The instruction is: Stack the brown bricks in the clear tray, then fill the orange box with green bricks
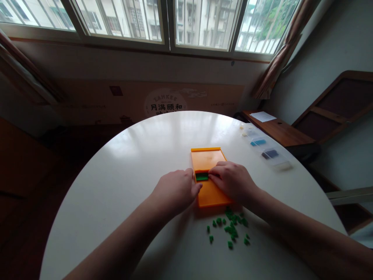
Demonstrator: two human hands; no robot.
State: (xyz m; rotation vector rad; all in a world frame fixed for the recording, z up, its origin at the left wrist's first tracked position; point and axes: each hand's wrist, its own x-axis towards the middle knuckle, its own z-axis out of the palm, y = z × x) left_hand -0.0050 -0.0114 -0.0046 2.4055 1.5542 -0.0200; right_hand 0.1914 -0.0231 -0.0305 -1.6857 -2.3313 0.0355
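Observation:
An orange plastic case (pixel 215 194) lies on the table, with a paler orange panel at its far end and a narrow slot across its middle. Rows of small green pieces (pixel 202 177) show in the left part of that slot. My left hand (pixel 176 190) grips the case's left edge, its thumb resting on top just below the slot. At the slot's right part, my right hand (pixel 231 179) has its thumb and fingers pinched together; whatever is between the fingertips is hidden. Loose green pieces (pixel 232 229) are scattered on the table just in front of the case.
The round white table (pixel 140 155) carries a clear divided box (pixel 269 154) at its right edge, with blue, dark and yellowish pieces in its compartments. Beyond it stands a wooden desk (pixel 284 132) with a white paper (pixel 263 116). Windows and curtains are behind.

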